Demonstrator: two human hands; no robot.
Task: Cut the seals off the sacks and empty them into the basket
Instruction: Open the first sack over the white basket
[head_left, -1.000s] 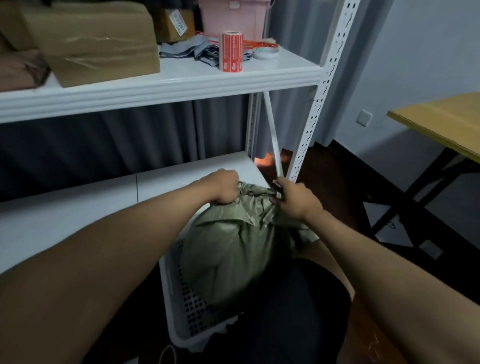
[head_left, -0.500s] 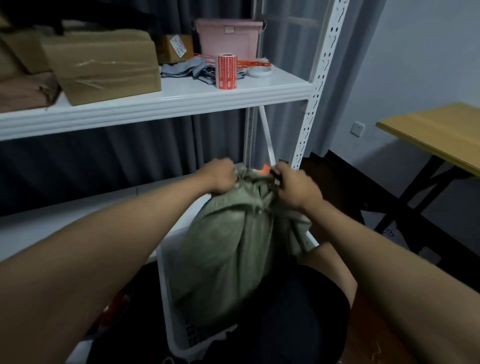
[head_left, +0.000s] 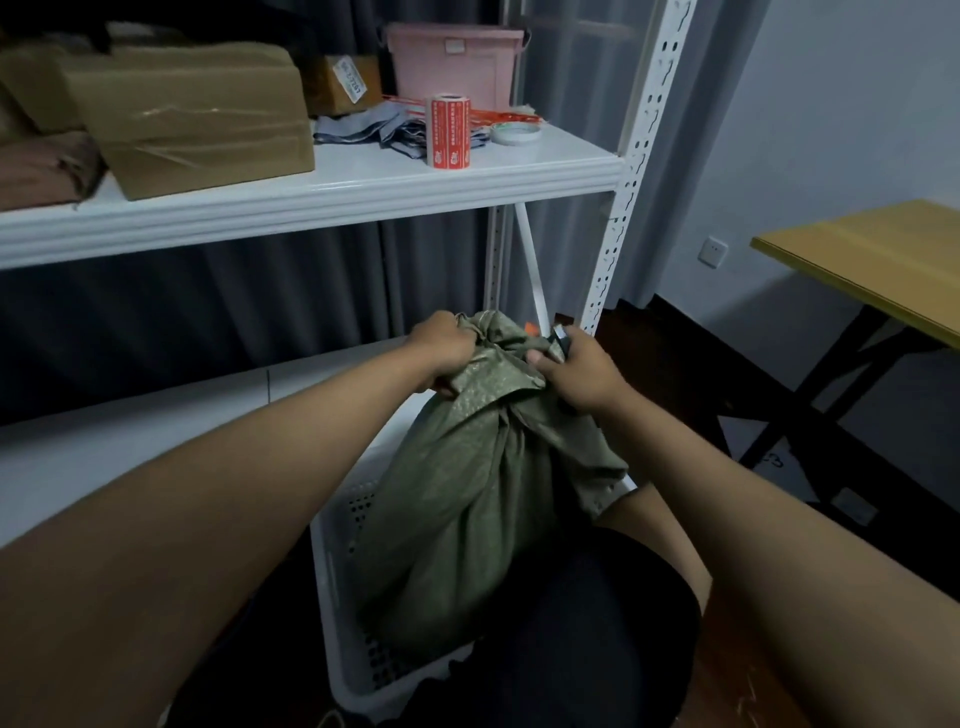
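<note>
A green woven sack (head_left: 462, 509) hangs upright, its lower part inside a white perforated basket (head_left: 337, 582) on the floor in front of the shelf. My left hand (head_left: 441, 348) grips the bunched top of the sack on the left. My right hand (head_left: 576, 369) grips the sack's top on the right; a dark tool with an orange bit (head_left: 558, 330) shows just beyond its fingers, mostly hidden. The sack's contents are not visible.
A white metal shelf unit (head_left: 363, 182) stands close ahead, with cardboard boxes (head_left: 192, 119), a red label roll (head_left: 448, 132), a tape roll (head_left: 515, 135) and a pink bin (head_left: 457, 67) on top. A yellow-topped table (head_left: 872, 260) stands right. My dark-clad knee (head_left: 571, 623) is beside the basket.
Both hands have lifted the sack's top upward, stretching the sack taller above the basket. The view has tilted up slightly.
</note>
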